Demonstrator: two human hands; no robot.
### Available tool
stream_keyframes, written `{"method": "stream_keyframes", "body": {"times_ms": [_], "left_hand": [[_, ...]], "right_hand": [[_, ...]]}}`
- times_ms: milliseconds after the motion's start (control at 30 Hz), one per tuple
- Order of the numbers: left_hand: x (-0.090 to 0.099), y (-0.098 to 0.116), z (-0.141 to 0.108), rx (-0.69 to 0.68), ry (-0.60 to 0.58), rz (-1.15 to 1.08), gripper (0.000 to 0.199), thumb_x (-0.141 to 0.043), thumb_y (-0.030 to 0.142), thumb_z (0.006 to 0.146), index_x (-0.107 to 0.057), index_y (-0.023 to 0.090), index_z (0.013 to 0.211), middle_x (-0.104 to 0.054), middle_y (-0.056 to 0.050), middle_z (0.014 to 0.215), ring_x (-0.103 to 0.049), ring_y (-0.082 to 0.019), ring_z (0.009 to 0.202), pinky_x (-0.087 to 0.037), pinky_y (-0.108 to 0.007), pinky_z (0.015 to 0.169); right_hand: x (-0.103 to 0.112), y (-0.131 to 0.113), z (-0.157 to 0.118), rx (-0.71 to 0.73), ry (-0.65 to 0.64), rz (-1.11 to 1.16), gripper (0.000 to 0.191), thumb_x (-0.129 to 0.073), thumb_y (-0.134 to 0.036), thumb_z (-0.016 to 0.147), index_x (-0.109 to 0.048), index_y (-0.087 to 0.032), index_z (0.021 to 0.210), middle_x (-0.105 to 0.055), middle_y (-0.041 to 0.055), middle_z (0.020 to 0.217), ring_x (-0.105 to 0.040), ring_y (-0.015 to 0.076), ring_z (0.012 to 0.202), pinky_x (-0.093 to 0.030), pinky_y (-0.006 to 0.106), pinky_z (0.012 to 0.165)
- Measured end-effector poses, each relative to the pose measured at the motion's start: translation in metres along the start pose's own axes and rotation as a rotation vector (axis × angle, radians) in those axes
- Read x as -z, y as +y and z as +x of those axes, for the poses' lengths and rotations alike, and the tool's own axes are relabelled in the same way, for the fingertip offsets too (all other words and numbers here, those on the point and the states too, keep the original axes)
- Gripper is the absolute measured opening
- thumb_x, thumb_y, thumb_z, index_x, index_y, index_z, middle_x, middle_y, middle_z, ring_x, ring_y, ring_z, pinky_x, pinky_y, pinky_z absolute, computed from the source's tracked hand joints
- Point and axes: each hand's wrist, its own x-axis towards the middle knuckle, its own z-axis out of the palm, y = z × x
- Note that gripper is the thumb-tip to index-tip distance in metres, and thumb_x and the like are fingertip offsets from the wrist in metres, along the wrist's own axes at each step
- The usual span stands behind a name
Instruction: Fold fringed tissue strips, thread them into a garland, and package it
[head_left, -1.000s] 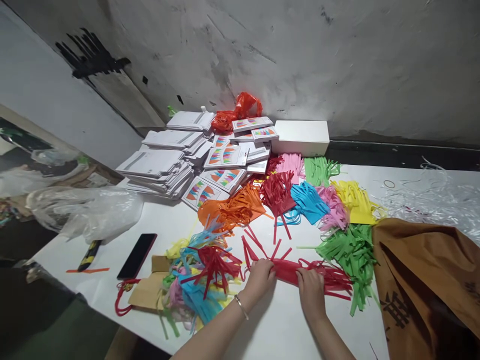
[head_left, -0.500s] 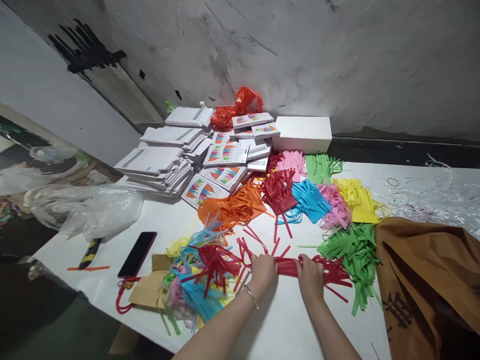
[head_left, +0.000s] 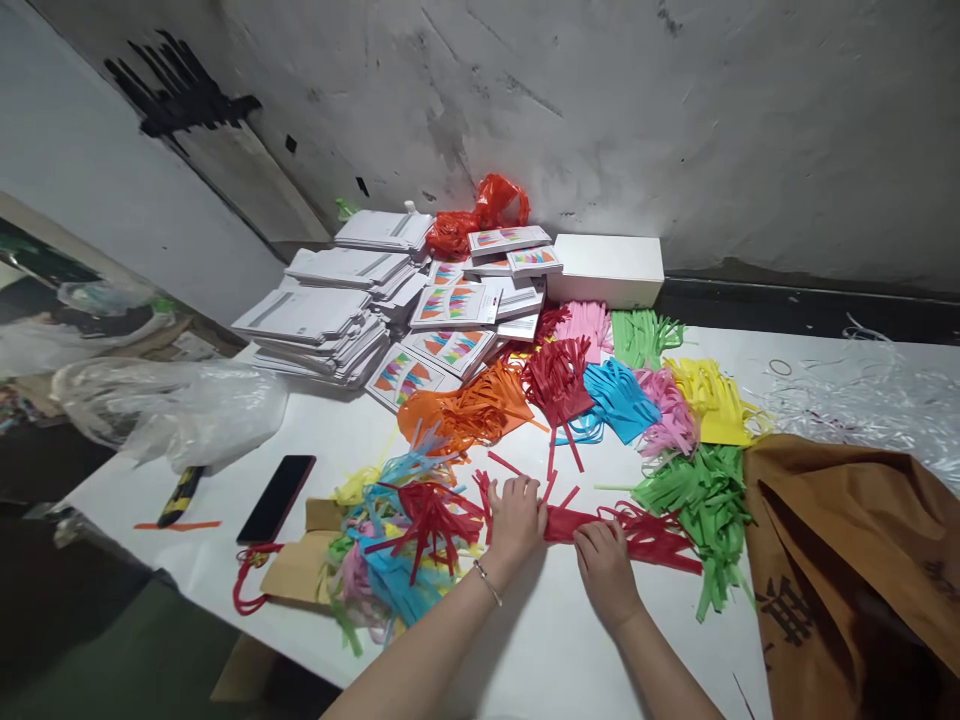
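Red fringed paper point(head_left: 566, 525) lies flat on the white table point(head_left: 555, 650), its long side running left to right in front of the person. Left hand point(head_left: 517, 520) sits over its left end, fingers spread on top, loose red strips poking out beyond them. Right hand point(head_left: 606, 570) rests at the near edge, right of the middle, fingertips on the paper. Between the two hands I see a bare red band; past the right hand the fringe runs on to the right, its end near the green tassels point(head_left: 712, 515).

Grip — both hands touch the paper, but from my remote seat I cannot tell whether either one pinches it or only presses.

Left of the left hand, a dark red tassel point(head_left: 427, 520) tops a mixed-colour heap. Beyond the paper — an orange bundle point(head_left: 469, 410) and a blue bundle point(head_left: 621, 400). Brown cloth point(head_left: 832, 540) at far right.
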Motion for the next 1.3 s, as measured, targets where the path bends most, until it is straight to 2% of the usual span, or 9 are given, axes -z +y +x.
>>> {"method": "stream_keyframes", "body": {"times_ms": [100, 200, 400, 533, 700, 833, 900, 1067, 1300], "left_hand": [[-0.004, -0.006, -0.018, -0.326, 0.063, -0.069, 0.036, -0.057, 0.028, 0.088, -0.055, 0.022, 0.123, -0.057, -0.011, 0.129, -0.043, -0.03, 0.125, -0.011, -0.056, 0.113], [-0.024, -0.01, -0.034, -0.494, 0.074, -0.096, 0.022, -0.053, 0.017, 0.09, -0.061, 0.024, 0.108, -0.066, -0.007, 0.109, -0.051, -0.026, 0.113, -0.013, -0.058, 0.112], [-0.045, -0.019, -0.049, -0.414, 0.114, -0.151, 0.025, -0.054, 0.011, 0.088, -0.066, 0.027, 0.101, -0.07, -0.003, 0.099, -0.057, -0.022, 0.102, -0.018, -0.054, 0.111], [-0.03, -0.051, -0.051, -0.2, 0.181, -0.143, 0.034, -0.056, 0.003, 0.075, -0.067, 0.025, 0.099, -0.069, -0.003, 0.106, -0.056, -0.024, 0.107, -0.022, -0.053, 0.11], [-0.01, -0.074, -0.071, -0.016, 0.295, -0.09, 0.052, -0.049, 0.002, 0.074, -0.057, 0.017, 0.123, -0.054, -0.017, 0.131, -0.044, -0.033, 0.126, -0.019, -0.061, 0.11], [-0.027, -0.036, -0.103, -0.455, 0.194, -0.077, 0.059, -0.057, 0.013, 0.078, -0.047, 0.024, 0.135, -0.048, -0.01, 0.142, -0.034, -0.031, 0.135, -0.011, -0.058, 0.115], [-0.047, -0.015, -0.111, -0.627, 0.131, -0.058, 0.048, -0.058, 0.019, 0.084, -0.05, 0.025, 0.131, -0.055, -0.007, 0.135, -0.041, -0.028, 0.128, -0.019, -0.053, 0.113], [-0.091, -0.01, -0.106, -0.66, 0.13, 0.01, 0.012, -0.054, 0.016, 0.091, -0.065, 0.021, 0.091, -0.066, -0.003, 0.089, -0.055, -0.021, 0.088, -0.034, -0.041, 0.089], [-0.09, -0.028, -0.118, -0.634, 0.161, 0.003, 0.01, -0.055, 0.026, 0.093, -0.063, 0.02, 0.096, -0.065, -0.005, 0.1, -0.054, -0.023, 0.097, -0.028, -0.046, 0.098]], "right_hand": [[0.01, -0.005, 0.0, 0.004, 0.001, 0.022, 0.024, -0.042, -0.011, 0.094, -0.066, -0.018, 0.094, -0.066, 0.0052, 0.09, -0.059, 0.0198, 0.091, -0.032, 0.046, 0.102], [0.018, -0.015, -0.005, 0.025, -0.013, 0.04, 0.022, -0.043, -0.013, 0.094, -0.064, -0.018, 0.099, -0.068, 0.0061, 0.095, -0.059, 0.0203, 0.093, -0.031, 0.047, 0.103], [0.023, -0.021, -0.029, 0.021, -0.002, 0.01, 0.027, -0.043, -0.009, 0.094, -0.065, -0.02, 0.104, -0.071, 0.0039, 0.094, -0.06, 0.0225, 0.095, -0.027, 0.052, 0.105], [0.034, -0.01, -0.048, 0.033, 0.02, -0.047, 0.035, -0.044, -0.005, 0.092, -0.063, -0.02, 0.117, -0.072, 0.0055, 0.106, -0.059, 0.0256, 0.106, -0.021, 0.056, 0.111], [0.037, -0.007, -0.068, 0.012, 0.025, -0.099, 0.04, -0.043, 0.0, 0.088, -0.064, -0.017, 0.118, -0.071, 0.008, 0.106, -0.059, 0.0273, 0.108, -0.022, 0.056, 0.112], [0.023, -0.018, -0.081, -0.008, 0.05, -0.096, 0.036, -0.044, -0.003, 0.089, -0.066, -0.016, 0.115, -0.071, 0.0082, 0.105, -0.058, 0.0277, 0.108, -0.024, 0.056, 0.113], [0.015, -0.024, -0.089, -0.013, 0.075, -0.085, 0.033, -0.044, -0.006, 0.091, -0.066, -0.017, 0.114, -0.072, 0.0071, 0.105, -0.059, 0.0267, 0.107, -0.025, 0.054, 0.113], [0.005, -0.031, -0.115, -0.021, 0.12, -0.053, 0.033, -0.041, -0.013, 0.096, -0.065, -0.02, 0.118, -0.07, 0.0065, 0.116, -0.058, 0.0247, 0.113, -0.025, 0.051, 0.114], [0.012, -0.033, -0.131, -0.059, 0.131, -0.037, 0.032, -0.039, -0.015, 0.099, -0.066, -0.019, 0.117, -0.069, 0.0081, 0.119, -0.057, 0.0253, 0.117, -0.027, 0.053, 0.113]]}}
